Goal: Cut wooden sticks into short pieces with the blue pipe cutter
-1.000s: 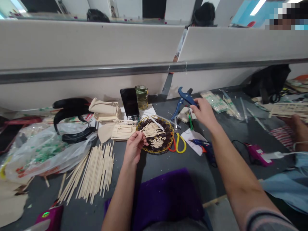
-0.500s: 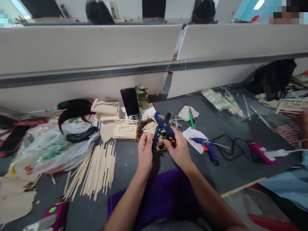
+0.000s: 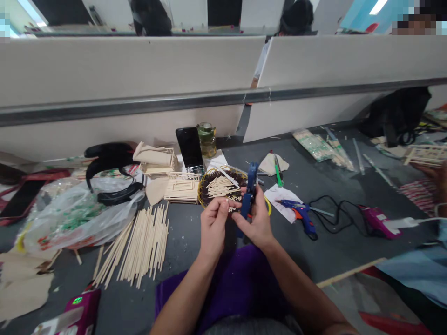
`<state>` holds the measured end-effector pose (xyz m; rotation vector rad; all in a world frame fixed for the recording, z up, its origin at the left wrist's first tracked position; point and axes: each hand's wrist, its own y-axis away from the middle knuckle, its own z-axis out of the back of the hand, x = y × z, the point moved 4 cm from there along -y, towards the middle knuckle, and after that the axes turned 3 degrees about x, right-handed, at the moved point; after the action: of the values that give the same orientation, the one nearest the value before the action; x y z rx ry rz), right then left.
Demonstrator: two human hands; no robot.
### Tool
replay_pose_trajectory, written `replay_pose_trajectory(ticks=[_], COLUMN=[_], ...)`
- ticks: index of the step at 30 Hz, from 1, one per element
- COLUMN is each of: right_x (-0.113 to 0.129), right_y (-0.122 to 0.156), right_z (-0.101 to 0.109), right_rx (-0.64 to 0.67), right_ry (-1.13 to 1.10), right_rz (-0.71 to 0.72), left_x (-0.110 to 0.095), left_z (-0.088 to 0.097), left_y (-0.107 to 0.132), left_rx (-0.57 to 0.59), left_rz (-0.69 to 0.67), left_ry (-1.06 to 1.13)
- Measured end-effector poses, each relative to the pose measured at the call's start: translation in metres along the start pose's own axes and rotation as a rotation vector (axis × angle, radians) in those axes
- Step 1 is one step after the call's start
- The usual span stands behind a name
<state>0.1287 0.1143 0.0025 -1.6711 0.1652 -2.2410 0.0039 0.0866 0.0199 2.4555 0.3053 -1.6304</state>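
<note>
My right hand (image 3: 257, 219) grips a blue hand cutter (image 3: 248, 195), held upright over the near edge of a round woven basket (image 3: 206, 179). My left hand (image 3: 214, 222) is beside it, fingers pinched on a short thin wooden stick whose end points toward the cutter's jaws. The basket holds several cut stick pieces and small bits. Both hands hover just above the grey table, in front of a purple cloth (image 3: 230, 284) on my lap.
A pile of long wooden sticks (image 3: 141, 244) lies left of the hands. A stick frame (image 3: 180, 188), phone (image 3: 190, 148) and jar (image 3: 206, 139) sit behind the basket. A blue glue gun (image 3: 298, 211) with cable lies right. Another person's hand (image 3: 436, 179) works at far right.
My right hand reached to the far right, took the blue cutter and brought it back over the basket. The cutter has since turned upright, and my left hand holds a stick to it.
</note>
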Motion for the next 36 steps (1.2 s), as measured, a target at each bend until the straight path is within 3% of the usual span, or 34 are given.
replay_pose_trajectory(ticks=[3,6,10,14,23,28,36], right_x=[-0.002,-0.001,-0.002,-0.006,-0.006,-0.004,-0.003], right_y=[0.002,0.008,0.025,0.037,0.018,0.016,0.017], right_z=[0.018,0.031,0.036,0.026,0.013,0.01,0.01], right_rx=[-0.023,0.074,0.183,0.238,0.089,0.085,0.07], right_ry=[-0.303,-0.475,-0.23,-0.055,0.544,0.614,0.571], right_rz=[-0.043,-0.122,-0.241,-0.248,0.163,0.258,0.271], left_x=[-0.001,0.001,0.009,0.014,-0.002,-0.011,-0.02], left_z=[0.017,0.03,0.037,0.039,0.033,0.028,0.025], left_y=[-0.013,-0.024,-0.033,-0.036,-0.031,-0.026,-0.022], left_rx=[0.023,0.027,0.045,0.058,0.186,0.248,0.304], left_rz=[0.011,0.024,0.035,0.064,-0.093,-0.148,-0.253], left_ry=[-0.111,-0.145,-0.192,-0.281,-0.307,-0.357,-0.501])
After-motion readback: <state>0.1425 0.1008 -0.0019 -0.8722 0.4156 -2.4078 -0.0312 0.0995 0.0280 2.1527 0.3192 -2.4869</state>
